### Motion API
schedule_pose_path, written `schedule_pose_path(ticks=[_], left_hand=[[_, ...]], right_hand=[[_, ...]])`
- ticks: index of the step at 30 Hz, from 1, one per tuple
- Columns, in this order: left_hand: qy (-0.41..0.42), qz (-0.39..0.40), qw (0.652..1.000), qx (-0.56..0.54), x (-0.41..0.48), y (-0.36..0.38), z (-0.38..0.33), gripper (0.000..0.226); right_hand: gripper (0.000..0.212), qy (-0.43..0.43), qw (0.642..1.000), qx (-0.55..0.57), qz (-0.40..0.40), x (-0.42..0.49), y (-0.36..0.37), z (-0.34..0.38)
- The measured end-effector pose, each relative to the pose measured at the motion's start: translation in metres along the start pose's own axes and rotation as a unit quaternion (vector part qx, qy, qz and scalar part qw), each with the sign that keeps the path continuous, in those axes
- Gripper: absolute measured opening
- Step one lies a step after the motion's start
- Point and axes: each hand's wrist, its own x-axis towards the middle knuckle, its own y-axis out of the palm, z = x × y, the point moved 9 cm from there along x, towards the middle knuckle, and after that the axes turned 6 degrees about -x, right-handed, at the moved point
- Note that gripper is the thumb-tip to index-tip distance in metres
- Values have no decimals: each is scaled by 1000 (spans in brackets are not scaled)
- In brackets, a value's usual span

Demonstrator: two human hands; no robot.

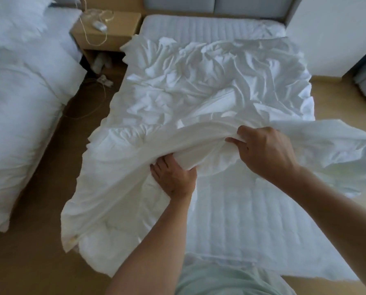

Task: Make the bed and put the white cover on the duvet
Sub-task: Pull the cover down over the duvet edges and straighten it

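- The right hand (267, 150) clenches a raised fold of the white cover (199, 81), with its fingers curled into the cloth.
- The left hand (173, 177), lower and to the left of the right one, reaches under the same fold. Its fingertips are hidden, so whether it grips cannot be told.
- Beyond both hands the cover lies crumpled across the middle of the bed.
- Below and left of the left hand, the puffy duvet (97, 248) hangs over the bed's side toward the floor (39, 262).
- Beneath the forearms the quilted mattress (241, 220) lies bare.
- Far left of the hands stands a second bed (18, 103), with a nightstand (105, 33) beyond it.
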Motion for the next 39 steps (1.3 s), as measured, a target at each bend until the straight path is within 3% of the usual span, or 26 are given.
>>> schedule_pose_path(ticks=[3,9,13,15,18,21,23,28,31,34,37,39], left_hand=[[-35,3,999,-32,-9,-7,14,72],[89,43,993,-58,19,-44,-4,67],[174,74,982,-5,40,-56,-44,68],[198,82,976,21,42,-54,-58,69],[204,90,974,50,44,-48,-62,68],[192,94,974,72,42,-40,-54,64],[192,111,970,95,42,-32,-43,61],[206,213,941,165,67,1,-7,53],[184,290,919,195,77,33,19,54],[212,346,890,205,83,54,4,55],[250,326,886,215,155,57,-101,41],[316,248,898,179,231,18,-242,32]], right_hand=[[44,-26,999,-19,-34,-13,-16,-1],[54,-90,995,-7,-33,-40,0,-36],[69,-106,990,-37,86,-47,52,-60],[57,-98,981,-92,140,-48,75,-66],[24,-35,986,-105,127,-39,80,-67],[25,67,984,-50,157,-39,93,-77],[24,83,980,-26,181,-44,109,-77],[19,27,971,-29,238,-40,150,-70],[23,36,948,2,317,-53,193,-60],[23,79,921,27,381,-62,215,-60],[19,149,947,1,284,38,154,-113],[18,183,975,-18,124,153,36,-158]])
